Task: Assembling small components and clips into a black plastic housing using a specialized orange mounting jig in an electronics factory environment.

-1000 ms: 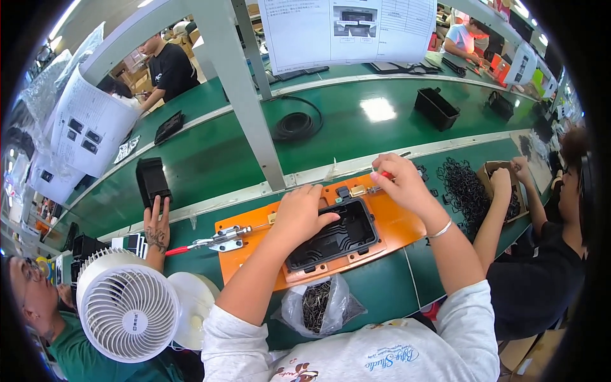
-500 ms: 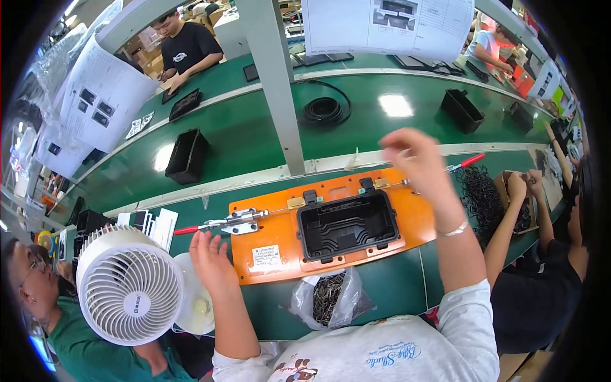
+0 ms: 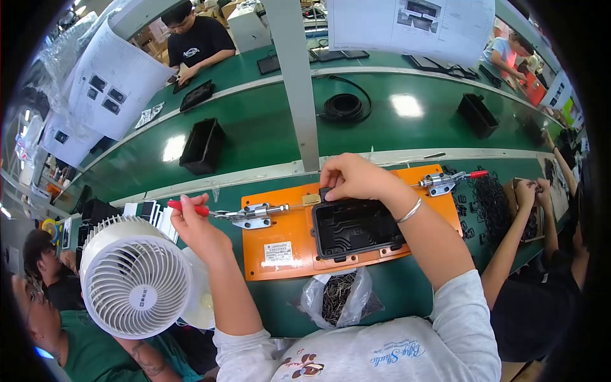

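My left hand (image 3: 198,234) grips the red handle (image 3: 200,210) of the left toggle clamp (image 3: 254,215). That clamp is bolted to an orange fixture plate (image 3: 289,232), its rod pointing at a small brass-coloured block (image 3: 311,199). A black plastic box (image 3: 356,229) sits open side up in the fixture. Over the box's far edge reaches my right hand (image 3: 359,178), thumb and fingers pinching a small black latch (image 3: 325,193) at the far left corner. My hand hides the far right part of the rim. The right toggle clamp (image 3: 439,183) stands unheld.
A bag of metal pins (image 3: 337,296) lies in front of the fixture. A white fan (image 3: 137,286) stands at left. Black clips (image 3: 490,204) are heaped at right, beside another person's hands (image 3: 534,191). Black bins (image 3: 202,146) sit on the green conveyor (image 3: 254,130) behind an upright post (image 3: 299,95).
My right hand has come down and left from above the right clamp to the box's far left latch. My left hand, open before, has closed on the red handle.
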The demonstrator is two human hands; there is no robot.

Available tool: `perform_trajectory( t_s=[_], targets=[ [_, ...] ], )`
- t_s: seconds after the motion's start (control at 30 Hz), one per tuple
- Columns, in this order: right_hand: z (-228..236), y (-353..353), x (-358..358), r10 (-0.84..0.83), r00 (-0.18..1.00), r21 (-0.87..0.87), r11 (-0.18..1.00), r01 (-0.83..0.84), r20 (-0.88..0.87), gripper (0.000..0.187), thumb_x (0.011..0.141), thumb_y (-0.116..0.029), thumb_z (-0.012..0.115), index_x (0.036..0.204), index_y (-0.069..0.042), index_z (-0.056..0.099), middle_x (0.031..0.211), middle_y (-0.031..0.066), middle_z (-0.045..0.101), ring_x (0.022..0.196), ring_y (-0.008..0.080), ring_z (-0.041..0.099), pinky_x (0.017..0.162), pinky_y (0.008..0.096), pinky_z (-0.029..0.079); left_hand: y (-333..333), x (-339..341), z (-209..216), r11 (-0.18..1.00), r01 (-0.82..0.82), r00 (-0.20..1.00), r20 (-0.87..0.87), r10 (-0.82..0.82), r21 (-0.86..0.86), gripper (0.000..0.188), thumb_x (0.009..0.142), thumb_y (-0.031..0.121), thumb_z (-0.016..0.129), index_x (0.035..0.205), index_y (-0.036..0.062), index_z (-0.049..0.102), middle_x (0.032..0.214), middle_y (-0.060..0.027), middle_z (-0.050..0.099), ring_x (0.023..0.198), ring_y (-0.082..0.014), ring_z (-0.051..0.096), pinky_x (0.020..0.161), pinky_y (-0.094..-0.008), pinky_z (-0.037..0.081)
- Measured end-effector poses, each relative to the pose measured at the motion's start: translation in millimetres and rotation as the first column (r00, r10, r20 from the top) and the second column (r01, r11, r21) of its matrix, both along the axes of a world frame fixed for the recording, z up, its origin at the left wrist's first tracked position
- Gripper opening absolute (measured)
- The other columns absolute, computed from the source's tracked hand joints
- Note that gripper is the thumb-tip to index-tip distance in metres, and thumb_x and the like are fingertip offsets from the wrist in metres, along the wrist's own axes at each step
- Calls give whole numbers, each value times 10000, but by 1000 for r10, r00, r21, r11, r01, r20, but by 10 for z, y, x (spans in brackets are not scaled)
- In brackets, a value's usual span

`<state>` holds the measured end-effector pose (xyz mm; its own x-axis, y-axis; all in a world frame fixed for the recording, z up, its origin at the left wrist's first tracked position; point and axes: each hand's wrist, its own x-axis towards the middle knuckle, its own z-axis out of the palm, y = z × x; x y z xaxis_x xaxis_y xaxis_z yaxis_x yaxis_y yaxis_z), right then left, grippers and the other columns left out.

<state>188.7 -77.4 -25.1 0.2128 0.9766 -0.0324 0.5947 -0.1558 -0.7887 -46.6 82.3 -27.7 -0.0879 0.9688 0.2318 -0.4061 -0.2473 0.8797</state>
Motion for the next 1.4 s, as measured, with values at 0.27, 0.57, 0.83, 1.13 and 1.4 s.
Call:
perform_trajectory(
  t_s=[0.27, 0.57, 0.83, 1.13, 1.4],
  targets=[
    [81, -85, -237, -53, 958, 54, 998, 40, 282, 427, 557, -170, 854, 865, -39, 590, 908, 109, 529, 875, 263, 551, 775, 348, 483, 202, -8, 246, 999, 49, 990, 129, -48, 2, 311, 958, 274, 511, 738, 61, 457, 617, -28, 505, 550, -116, 463, 564, -263, 400],
    [78, -77, -209, -64, 944, 104, 994, 32, 323, 374, 568, -198, 844, 808, -39, 604, 878, 110, 541, 900, 285, 529, 780, 361, 466, 254, -43, 201, 979, 183, 982, 19, -186, 88, 361, 965, 203, 461, 637, 92, 361, 506, -17, 371, 411, -101, 300, 416, -255, 275],
    [47, 10, -157, -122, 984, 53, 992, 116, 127, 223, 680, -71, 774, 801, -9, 597, 781, 106, 590, 719, 221, 586, 664, 315, 488, 261, -23, 181, 985, 162, 981, 100, -168, 66, 354, 957, 195, 475, 639, 92, 361, 518, -18, 377, 421, -98, 302, 414, -252, 269],
    [113, 45, -179, -89, 981, -37, 995, 97, 174, 185, 684, -64, 764, 772, 14, 621, 698, 115, 620, 668, 219, 607, 612, 321, 481, 303, -87, 174, 981, 194, 972, 132, -194, 11, 331, 954, 193, 476, 659, 88, 370, 527, -24, 383, 438, -112, 328, 427, -263, 276],
    [75, 76, -210, -114, 959, -31, 991, 126, 261, 179, 690, -81, 757, 747, 13, 616, 699, 151, 627, 690, 301, 622, 622, 358, 489, 289, -39, 193, 978, 203, 979, 24, -204, 58, 315, 945, 170, 448, 658, 83, 352, 505, -30, 355, 411, -108, 279, 413, -272, 260]
  ],
)
